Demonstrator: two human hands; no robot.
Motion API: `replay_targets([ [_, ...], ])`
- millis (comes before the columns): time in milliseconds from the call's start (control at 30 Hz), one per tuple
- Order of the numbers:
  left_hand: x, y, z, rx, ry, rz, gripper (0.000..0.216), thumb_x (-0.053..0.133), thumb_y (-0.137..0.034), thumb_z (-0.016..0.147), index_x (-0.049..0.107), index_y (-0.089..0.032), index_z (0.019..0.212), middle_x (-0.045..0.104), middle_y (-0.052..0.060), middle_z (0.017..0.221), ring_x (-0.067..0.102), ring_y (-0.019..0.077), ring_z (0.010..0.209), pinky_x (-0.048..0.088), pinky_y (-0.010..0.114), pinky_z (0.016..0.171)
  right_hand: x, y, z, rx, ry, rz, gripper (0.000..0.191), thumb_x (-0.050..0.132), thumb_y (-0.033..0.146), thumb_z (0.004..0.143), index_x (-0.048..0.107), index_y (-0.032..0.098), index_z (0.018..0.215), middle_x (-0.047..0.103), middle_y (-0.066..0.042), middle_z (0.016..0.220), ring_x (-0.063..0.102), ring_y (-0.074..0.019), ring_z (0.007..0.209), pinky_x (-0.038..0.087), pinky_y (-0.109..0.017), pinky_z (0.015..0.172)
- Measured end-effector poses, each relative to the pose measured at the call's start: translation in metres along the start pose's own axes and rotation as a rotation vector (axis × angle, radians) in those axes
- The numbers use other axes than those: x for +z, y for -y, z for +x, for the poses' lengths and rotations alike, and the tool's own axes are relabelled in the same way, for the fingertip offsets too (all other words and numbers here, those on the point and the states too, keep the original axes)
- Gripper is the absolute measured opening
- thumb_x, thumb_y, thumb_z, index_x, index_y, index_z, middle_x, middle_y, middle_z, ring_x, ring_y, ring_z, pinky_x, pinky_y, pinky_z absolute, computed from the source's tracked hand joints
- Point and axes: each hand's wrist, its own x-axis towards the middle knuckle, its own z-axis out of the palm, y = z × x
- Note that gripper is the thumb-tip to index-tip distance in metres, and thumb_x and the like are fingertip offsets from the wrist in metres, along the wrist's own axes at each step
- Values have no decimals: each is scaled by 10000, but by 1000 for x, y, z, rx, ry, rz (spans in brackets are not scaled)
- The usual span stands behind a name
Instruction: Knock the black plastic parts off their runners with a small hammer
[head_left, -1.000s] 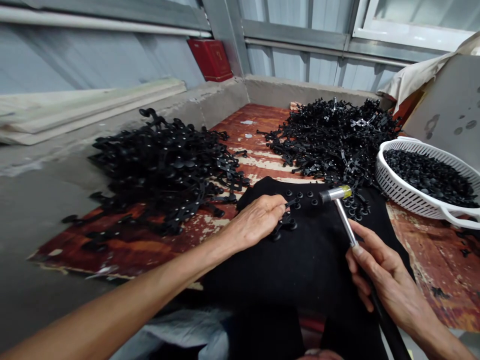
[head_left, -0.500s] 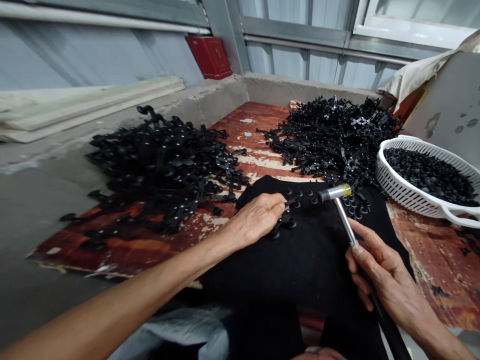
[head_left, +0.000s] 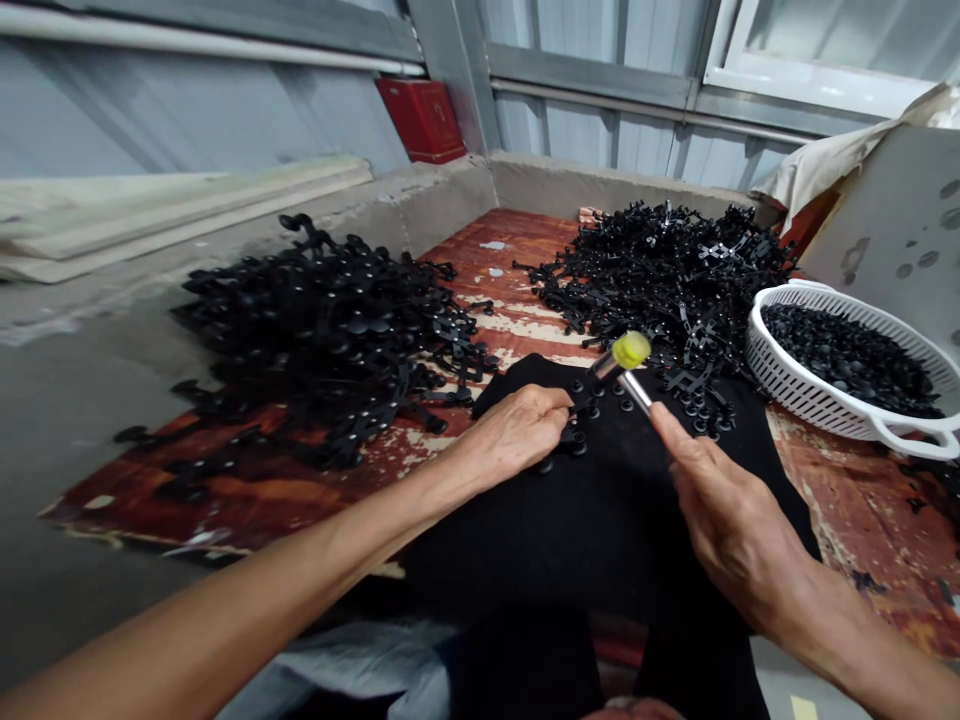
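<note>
My right hand (head_left: 727, 500) grips the handle of a small mallet (head_left: 637, 390) with a metal head and a yellow face. The mallet's dark face points down at small round black caps (head_left: 624, 404) on a black cloth (head_left: 555, 550); whether it touches one I cannot tell. Just left of it my left hand (head_left: 525, 425) is closed on a black linkage piece (head_left: 576, 440) with round ends, mostly hidden by the fingers. Several more round caps (head_left: 705, 415) lie on the cloth to the right, beside a linkage.
Piles of black linkages lie at left (head_left: 322, 330) and at back right (head_left: 660, 280) on a worn red-brown board (head_left: 487, 235). At right stands a white slotted basket (head_left: 810, 390) of black caps. A red box (head_left: 424, 120) sits on the ledge in the corner.
My right hand has brought the mallet left and tilted its head downward, close to my left hand. The left hand has stayed nearly still.
</note>
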Motion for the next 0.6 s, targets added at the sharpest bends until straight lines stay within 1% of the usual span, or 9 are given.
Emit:
replay_targets([
  [100,1,3,2,20,-12,12,264,352,-262,775,596,-182,713,534,8,616,513,173,608,311,271,550,-1,-1,4,11,94,-126,688,324,39,830,322,152,1508,601,-100,840,562,-204,625,538,-379,637],
  [133,2,4,3,17,-6,0,269,349,-264,778,601,-183,728,531,5,613,507,171,597,311,270,546,-2,-1,4,-1,90,-114,689,324,38,836,306,160,1513,607,-99,854,571,-203,636,542,-375,650],
  [200,3,6,4,15,11,-35,285,343,-270,785,615,-185,774,527,-2,606,496,167,579,311,268,542,-5,2,2,-42,32,-63,689,331,57,870,238,207,1535,620,-95,910,587,-195,665,548,-354,673],
  [267,4,7,4,21,13,-48,276,342,-271,789,604,-186,768,513,-5,592,496,167,578,313,268,547,-7,4,2,-57,-19,-71,698,337,69,884,195,235,1546,621,-95,944,585,-187,660,553,-347,670],
  [300,4,7,4,27,6,-41,260,343,-266,789,587,-187,743,505,-6,587,499,167,583,312,269,552,-7,4,3,-53,-15,-97,704,339,63,875,203,230,1546,622,-94,938,582,-187,650,556,-351,667],
  [433,3,4,3,8,4,-7,212,345,-240,780,519,-193,667,466,-15,558,482,160,564,292,272,546,-6,5,7,-36,55,-167,687,354,40,827,346,183,1499,634,-85,853,596,-208,665,568,-388,697],
  [500,2,4,3,13,18,-23,205,352,-252,782,504,-197,657,462,-18,553,470,157,554,289,272,542,-7,8,7,-59,-11,-102,668,362,64,858,332,216,1507,652,-88,885,614,-216,702,569,-376,709],
  [567,2,5,3,37,18,-35,197,360,-266,783,479,-201,639,460,-19,551,467,155,556,289,272,543,-8,11,6,-67,-111,-55,665,364,91,890,277,249,1530,656,-98,939,618,-215,706,567,-352,686],
  [600,3,5,4,43,11,-29,197,361,-268,783,461,-203,626,452,-19,545,463,154,554,287,273,542,-7,11,6,-60,-134,-70,664,359,91,891,277,248,1531,653,-103,932,614,-212,679,564,-341,658],
])
